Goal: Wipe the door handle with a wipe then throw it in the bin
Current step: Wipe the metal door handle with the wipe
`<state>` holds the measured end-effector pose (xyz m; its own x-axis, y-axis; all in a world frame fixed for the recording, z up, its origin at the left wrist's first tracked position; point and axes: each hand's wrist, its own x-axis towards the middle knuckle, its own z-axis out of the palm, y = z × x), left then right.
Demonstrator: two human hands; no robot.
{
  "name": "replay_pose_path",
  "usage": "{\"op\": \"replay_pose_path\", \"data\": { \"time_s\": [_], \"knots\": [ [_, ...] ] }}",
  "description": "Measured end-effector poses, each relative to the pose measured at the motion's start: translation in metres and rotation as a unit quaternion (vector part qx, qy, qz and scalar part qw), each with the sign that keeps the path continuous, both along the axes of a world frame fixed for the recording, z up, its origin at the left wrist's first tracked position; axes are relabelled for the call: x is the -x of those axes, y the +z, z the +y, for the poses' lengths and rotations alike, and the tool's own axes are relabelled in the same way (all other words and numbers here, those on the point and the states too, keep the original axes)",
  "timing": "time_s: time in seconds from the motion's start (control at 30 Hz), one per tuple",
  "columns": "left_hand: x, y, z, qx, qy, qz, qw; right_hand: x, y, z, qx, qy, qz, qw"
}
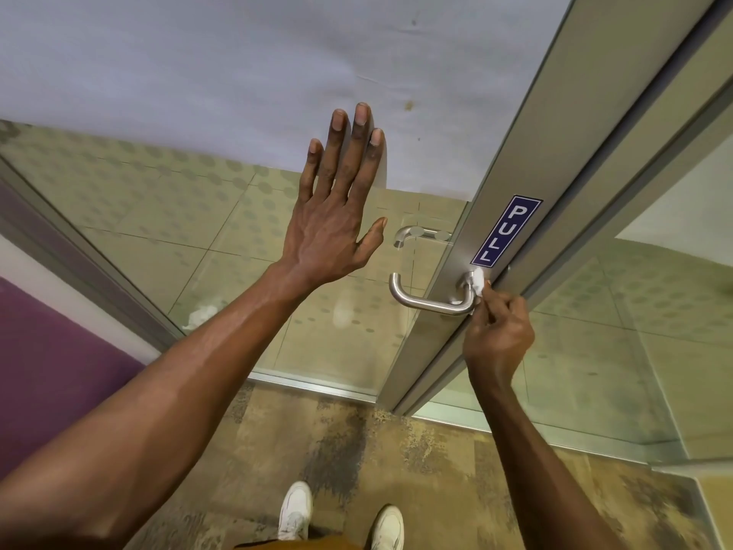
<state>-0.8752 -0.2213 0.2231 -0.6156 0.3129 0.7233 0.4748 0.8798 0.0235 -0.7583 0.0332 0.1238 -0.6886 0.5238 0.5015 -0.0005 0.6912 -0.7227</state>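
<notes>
A brushed-steel lever door handle (426, 301) sticks out from the aluminium door frame (511, 160), just below a blue PULL sign (505, 231). My right hand (497, 337) pinches a small white wipe (478, 280) and presses it against the base of the handle where it meets the frame. My left hand (337, 210) is flat on the glass door panel (222, 216) to the left of the handle, fingers spread, holding nothing. No bin is in view.
A second handle (416, 235) shows through the glass on the far side. Tiled floor lies beyond the glass; mottled brown carpet (396, 450) is under my white shoes (295, 514). A purple wall panel (51, 359) stands at the left.
</notes>
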Motion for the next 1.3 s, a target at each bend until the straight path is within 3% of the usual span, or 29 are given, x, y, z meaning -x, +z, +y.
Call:
{"op": "replay_pose_path", "data": {
  "time_s": [0.1, 0.17, 0.23, 0.47, 0.7, 1.03, 1.23, 1.3],
  "knots": [
    [0.0, 0.0, 0.002, -0.002, 0.0, 0.0, 1.0, 0.005, -0.002, -0.01, 0.21, -0.027, -0.019, 0.977],
    [-0.001, -0.001, 0.003, -0.002, 0.001, -0.004, 1.0, 0.008, 0.003, -0.015, 0.41, -0.01, 0.001, 0.912],
    [-0.001, 0.0, 0.002, 0.0, 0.001, -0.006, 1.0, 0.01, 0.01, -0.016, 0.549, -0.003, 0.005, 0.835],
    [-0.002, 0.0, 0.002, 0.002, 0.003, -0.011, 1.0, 0.014, 0.022, -0.028, 0.724, -0.024, -0.016, 0.69],
    [0.0, 0.0, -0.002, 0.016, 0.004, -0.005, 1.0, 0.013, 0.008, -0.038, 0.828, 0.071, 0.044, 0.554],
    [0.0, 0.0, -0.002, 0.023, 0.006, -0.003, 1.0, 0.012, -0.009, -0.04, 0.825, 0.107, 0.043, 0.554],
    [-0.001, -0.001, -0.001, 0.018, -0.003, 0.0, 1.0, -0.001, -0.026, -0.033, 0.77, 0.042, -0.07, 0.633],
    [-0.001, 0.0, -0.001, 0.018, -0.004, 0.0, 1.0, -0.012, -0.027, -0.029, 0.715, -0.017, -0.055, 0.697]
  ]
}}
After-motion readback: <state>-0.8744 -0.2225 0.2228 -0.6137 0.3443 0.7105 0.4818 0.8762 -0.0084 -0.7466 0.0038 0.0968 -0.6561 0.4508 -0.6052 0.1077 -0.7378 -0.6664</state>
